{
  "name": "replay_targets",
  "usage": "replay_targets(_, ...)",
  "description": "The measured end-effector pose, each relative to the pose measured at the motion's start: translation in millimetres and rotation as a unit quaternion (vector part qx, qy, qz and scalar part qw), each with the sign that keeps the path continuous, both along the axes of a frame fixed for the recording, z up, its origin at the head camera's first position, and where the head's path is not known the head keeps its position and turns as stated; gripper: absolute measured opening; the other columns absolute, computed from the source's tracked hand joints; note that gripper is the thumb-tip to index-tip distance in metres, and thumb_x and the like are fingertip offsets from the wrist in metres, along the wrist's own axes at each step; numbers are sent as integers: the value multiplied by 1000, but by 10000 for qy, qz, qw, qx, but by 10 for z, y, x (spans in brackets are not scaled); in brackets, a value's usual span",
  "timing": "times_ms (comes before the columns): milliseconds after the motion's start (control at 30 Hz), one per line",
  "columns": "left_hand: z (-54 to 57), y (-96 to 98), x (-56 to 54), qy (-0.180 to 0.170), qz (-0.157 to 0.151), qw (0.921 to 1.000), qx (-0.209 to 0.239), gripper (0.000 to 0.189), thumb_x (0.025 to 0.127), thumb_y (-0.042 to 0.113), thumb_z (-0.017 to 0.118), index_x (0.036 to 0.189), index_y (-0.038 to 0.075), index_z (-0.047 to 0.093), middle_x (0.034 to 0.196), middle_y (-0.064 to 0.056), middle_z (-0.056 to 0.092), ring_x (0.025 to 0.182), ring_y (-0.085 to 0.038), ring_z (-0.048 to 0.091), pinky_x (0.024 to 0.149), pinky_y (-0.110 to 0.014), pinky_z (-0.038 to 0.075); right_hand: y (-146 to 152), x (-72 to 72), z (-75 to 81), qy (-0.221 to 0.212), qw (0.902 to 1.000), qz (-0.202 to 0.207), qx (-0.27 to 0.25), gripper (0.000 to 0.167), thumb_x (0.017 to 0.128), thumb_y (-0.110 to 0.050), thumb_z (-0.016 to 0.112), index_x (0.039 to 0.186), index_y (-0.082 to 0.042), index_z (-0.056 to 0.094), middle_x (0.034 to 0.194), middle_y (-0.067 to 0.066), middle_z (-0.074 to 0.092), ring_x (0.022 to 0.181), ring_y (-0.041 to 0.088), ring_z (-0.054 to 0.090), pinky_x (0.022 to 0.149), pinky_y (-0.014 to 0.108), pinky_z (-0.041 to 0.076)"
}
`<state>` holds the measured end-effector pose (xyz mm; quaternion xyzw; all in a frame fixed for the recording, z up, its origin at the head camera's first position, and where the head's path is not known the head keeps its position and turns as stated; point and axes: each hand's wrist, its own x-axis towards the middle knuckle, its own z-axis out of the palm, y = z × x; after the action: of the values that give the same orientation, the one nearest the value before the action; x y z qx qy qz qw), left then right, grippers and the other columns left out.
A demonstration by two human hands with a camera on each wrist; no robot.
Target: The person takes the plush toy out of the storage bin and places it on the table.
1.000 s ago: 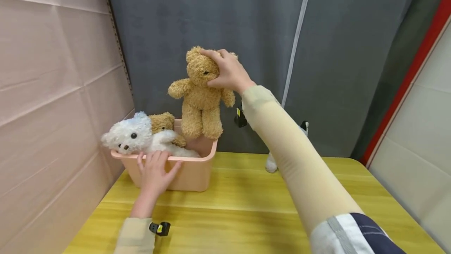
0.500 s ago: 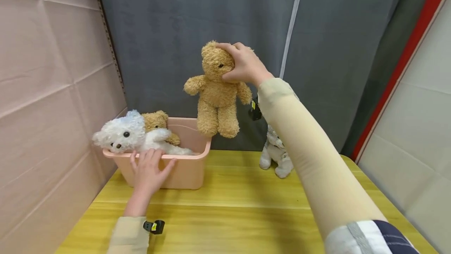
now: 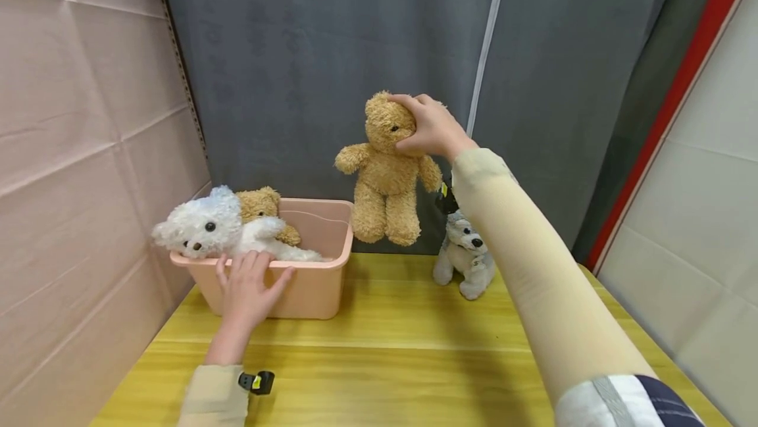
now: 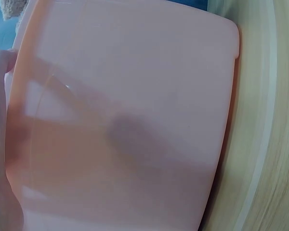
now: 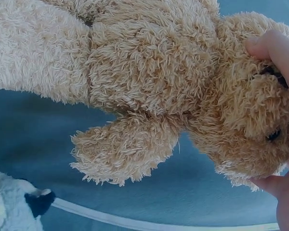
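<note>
A tan teddy bear [image 3: 387, 174] hangs upright in the air, right of the pink plastic bin [image 3: 308, 292]. My right hand [image 3: 435, 127] grips its head from the side, fingers over the top and thumb across the face. The right wrist view shows the teddy bear's belly [image 5: 149, 57] and one arm up close. My left hand [image 3: 249, 289] holds the bin's front rim, its fingertips over the edge; in the left wrist view the bin wall [image 4: 135, 96] fills most of the frame. A white plush bear [image 3: 204, 226] and a second tan teddy bear [image 3: 257, 203] lie in the bin.
A grey-and-white plush dog [image 3: 464, 256] sits on the wooden table [image 3: 379, 361] at the back right, partly behind my right forearm. Behind the table hangs a grey curtain [image 3: 326, 32]. A pale pink cloth wall [image 3: 77, 150] borders the left side.
My right hand has carried the teddy bear from above the bin to its right, lately a little lower. The plush dog has come into fuller view. My left hand stays on the rim.
</note>
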<state>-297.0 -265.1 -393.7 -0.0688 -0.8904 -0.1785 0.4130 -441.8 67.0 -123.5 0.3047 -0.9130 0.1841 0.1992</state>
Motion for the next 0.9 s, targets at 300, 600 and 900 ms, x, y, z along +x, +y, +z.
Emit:
replay_targets(300, -4, -9, 9, 74, 43, 10000, -1, 41, 87, 48, 63, 99, 10, 55, 94, -10, 54, 98, -35, 44, 107, -61, 5, 143, -144, -284, -216, 9997, 43, -97, 90, 75, -28, 78, 150, -40, 30, 134, 12, 43, 112, 30, 46, 91, 49, 40)
replay_targets(600, -20, 51, 0, 35, -36, 10000, -20, 40, 87, 48, 63, 99, 11, 56, 95, -10, 55, 98, -34, 45, 107, -61, 6, 252, -247, -656, -434, 9990, 54, 1, 88, 78, -28, 77, 151, -37, 29, 138, 14, 41, 118, 33, 46, 92, 51, 41)
replay_targets(900, -9, 61, 15, 94, -54, 9999, -11, 39, 87, 46, 62, 98, 9, 56, 95, -10, 55, 98, -34, 45, 106, -61, 6, 328, -288, -866, -464, 9986, 97, 246, 89, 75, -25, 80, 150, -32, 32, 139, 16, 42, 124, 36, 42, 104, 56, 30)
